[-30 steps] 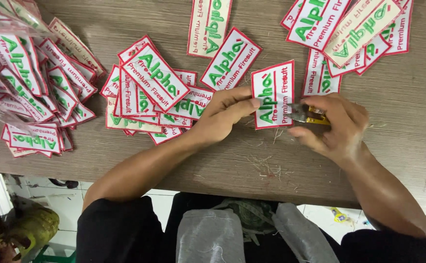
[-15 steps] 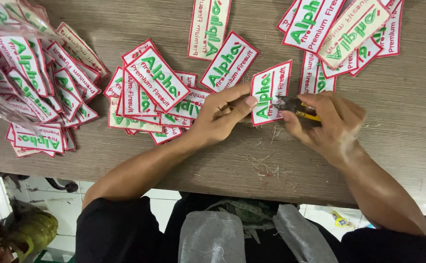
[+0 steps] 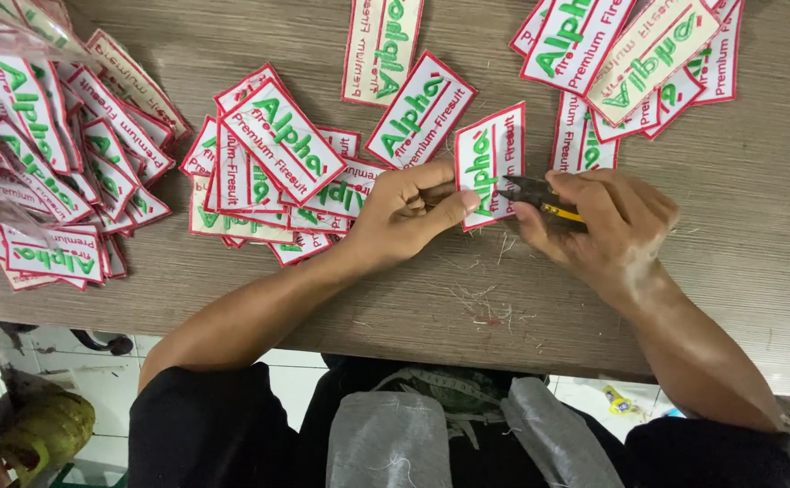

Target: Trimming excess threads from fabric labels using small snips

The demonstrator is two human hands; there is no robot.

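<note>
At far left we see a heap of embroidered patches (image 3: pixel 42 163), white with red borders and green lettering, and a second pile (image 3: pixel 268 172) beside it on the wooden table (image 3: pixel 757 226). Our left hand (image 3: pixel 404 217) pinches one patch (image 3: pixel 490 163) by its lower edge, held just above the table. Our right hand (image 3: pixel 603 221) is closed around small thread snips (image 3: pixel 540 197), blades at the patch's right border. We judge loose-thread trimming is underway; a next cut needs the blades kept clear of the border stitching.
</note>
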